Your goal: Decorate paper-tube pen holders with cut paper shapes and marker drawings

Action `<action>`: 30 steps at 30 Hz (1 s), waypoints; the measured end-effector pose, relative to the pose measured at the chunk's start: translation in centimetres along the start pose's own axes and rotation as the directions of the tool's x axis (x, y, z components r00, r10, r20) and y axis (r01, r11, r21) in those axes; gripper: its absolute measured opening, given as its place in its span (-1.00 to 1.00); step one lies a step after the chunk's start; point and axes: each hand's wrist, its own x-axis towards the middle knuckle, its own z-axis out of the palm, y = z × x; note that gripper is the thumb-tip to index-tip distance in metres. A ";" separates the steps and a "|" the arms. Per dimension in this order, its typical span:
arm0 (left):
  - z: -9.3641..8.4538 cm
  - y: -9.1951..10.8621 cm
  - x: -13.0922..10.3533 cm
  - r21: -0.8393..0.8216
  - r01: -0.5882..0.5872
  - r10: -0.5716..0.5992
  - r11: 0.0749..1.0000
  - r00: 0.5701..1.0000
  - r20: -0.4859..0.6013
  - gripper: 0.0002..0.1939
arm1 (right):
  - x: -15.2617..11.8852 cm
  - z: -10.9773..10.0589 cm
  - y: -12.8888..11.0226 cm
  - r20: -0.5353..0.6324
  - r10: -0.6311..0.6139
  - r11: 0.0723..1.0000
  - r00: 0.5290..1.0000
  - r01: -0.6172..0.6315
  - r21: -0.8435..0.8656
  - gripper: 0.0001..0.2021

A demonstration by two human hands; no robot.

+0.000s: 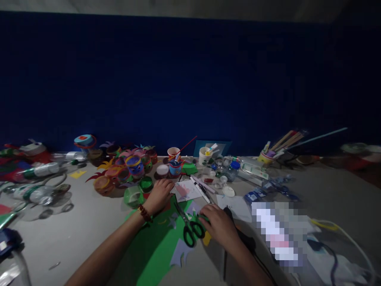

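Observation:
My left hand (160,194), with a beaded bracelet at the wrist, lies with fingers stretched at the left edge of a white sheet (193,192) bearing a reddish shape. Its fingertips are partly hidden. My right hand (218,222) has its fingers curled beside the black-handled scissors (188,228); a bit of green shows at its fingertips, but I cannot make out what it is. The scissors lie slightly open on a green paper sheet (154,250). Pale purple paper cut-outs (180,251) and a yellow scrap (207,238) lie around them.
Painted cups (134,166) with paper crests cluster behind my left hand. Markers (200,190) lie beyond the scissors. Plastic bottles (35,192) lie at left. A dark glue-gun-like tool (242,234) with a cord sits right of my right hand. Brushes (285,141) stand in a cup.

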 end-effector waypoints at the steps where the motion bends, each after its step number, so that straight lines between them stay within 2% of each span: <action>1: -0.1 0.1 0.0 -0.001 -0.008 0.008 1.000 1.000 -0.002 -0.65 | 0.2 0.0 0.0 -0.005 0.001 1.000 1.000 -0.001 -0.014 -0.89; 6: -0.5 0.9 0.6 0.002 -0.071 0.071 0.997 0.997 0.004 -0.71 | 0.7 0.1 -0.1 -0.022 -0.020 0.999 1.000 0.019 -0.041 -0.91; 11: 0.1 2.2 2.0 0.026 -0.105 0.105 0.994 0.994 0.026 -0.73 | 0.6 0.5 -0.2 -0.019 -0.044 0.999 0.999 0.044 -0.021 -0.90; 20: 1.4 2.8 2.5 0.060 -0.071 0.069 0.996 0.997 0.046 -0.83 | 0.3 0.7 -0.2 -0.006 -0.041 0.999 0.999 0.041 -0.025 -0.90; 30: 1.2 3.0 3.0 -0.016 -0.026 0.025 1.000 1.000 -0.014 -0.78 | 0.2 1.0 -0.1 -0.002 -0.036 0.999 0.999 0.036 -0.028 -0.88</action>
